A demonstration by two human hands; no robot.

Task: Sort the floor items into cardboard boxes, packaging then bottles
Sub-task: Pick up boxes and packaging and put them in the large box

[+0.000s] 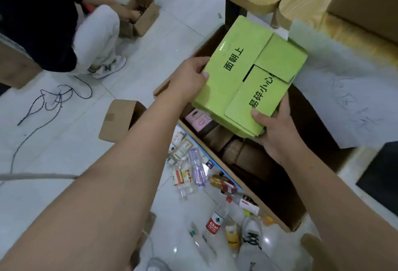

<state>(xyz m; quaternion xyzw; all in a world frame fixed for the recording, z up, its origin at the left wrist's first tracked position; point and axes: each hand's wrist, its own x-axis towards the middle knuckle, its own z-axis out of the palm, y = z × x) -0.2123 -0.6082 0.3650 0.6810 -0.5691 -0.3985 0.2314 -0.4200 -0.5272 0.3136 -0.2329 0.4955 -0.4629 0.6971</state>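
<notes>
1. The person's two bare forearms are reaching forward, and between them the bottles (pixel 200 169) are lying scattered on the glossy tiled floor (pixel 64 152), just beside the near wall of the large cardboard box (pixel 277 197).
2. The left hand (pixel 189 77) is gripping the far left edge of the green box (pixel 243 72) with its thumb on top. The right hand (pixel 277 128) is holding the near corner, thumb pressing on a flap and fingers curling underneath.
3. The green box is hanging tilted above the open cardboard box. It does not appear to be resting on anything inside.
4. The packaging step seems to be under way, with the bottles not yet sorted.
5. The next move is likely calling for a level, two-handed lowering. The carton is wide, and a pink packet (pixel 197 119) and brown cartons (pixel 228 148) are already taking up the bottom.
6. The green box is smooth, printed card, flat and rectangular, with overlapping flaps. The big box is dull corrugated board. The bottles are mostly clear, rounded plastic with bright labels.
</notes>
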